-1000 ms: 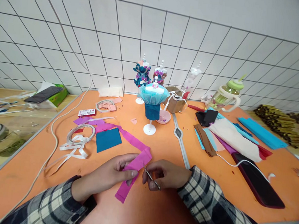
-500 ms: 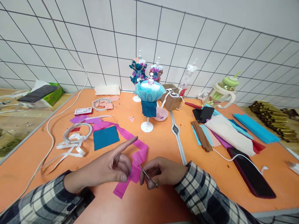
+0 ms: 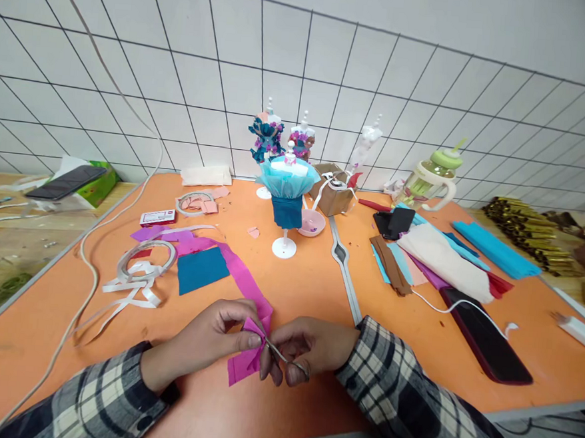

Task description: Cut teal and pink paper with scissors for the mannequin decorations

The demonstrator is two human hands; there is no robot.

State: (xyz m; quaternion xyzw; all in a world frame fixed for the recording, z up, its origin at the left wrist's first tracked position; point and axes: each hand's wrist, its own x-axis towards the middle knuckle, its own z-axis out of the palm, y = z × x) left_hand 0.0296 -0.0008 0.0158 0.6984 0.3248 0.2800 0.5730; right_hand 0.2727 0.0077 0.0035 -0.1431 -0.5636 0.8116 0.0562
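Note:
Between thumb and fingers, my left hand (image 3: pixel 232 328) pinches a magenta crepe paper strip (image 3: pixel 245 279), which is folded up where I grip it. One end of the strip hangs below my fingers; the other runs back over the orange table. My right hand (image 3: pixel 308 350) holds a pair of small metal scissors (image 3: pixel 280 355), their tip at the folded strip beside my left thumb. Whether the blades are apart is too small to tell. Beyond my hands stands a small white dress form (image 3: pixel 287 205) in a dark teal wrap with light blue ruffled paper on top.
A teal paper square (image 3: pixel 203 271) and rolls of white tape (image 3: pixel 146 262) lie to the left. A pink bowl (image 3: pixel 312 224) and a cardboard box (image 3: pixel 331 198) stand behind. Colored paper (image 3: pixel 444 260), a dark phone (image 3: pixel 487 336) with a cable and a green-lidded bottle (image 3: pixel 435 179) are right.
My left hand, finger outstretched before, has closed on the magenta strip and lifted a fold of it. My right hand has brought the scissors' tip to that fold.

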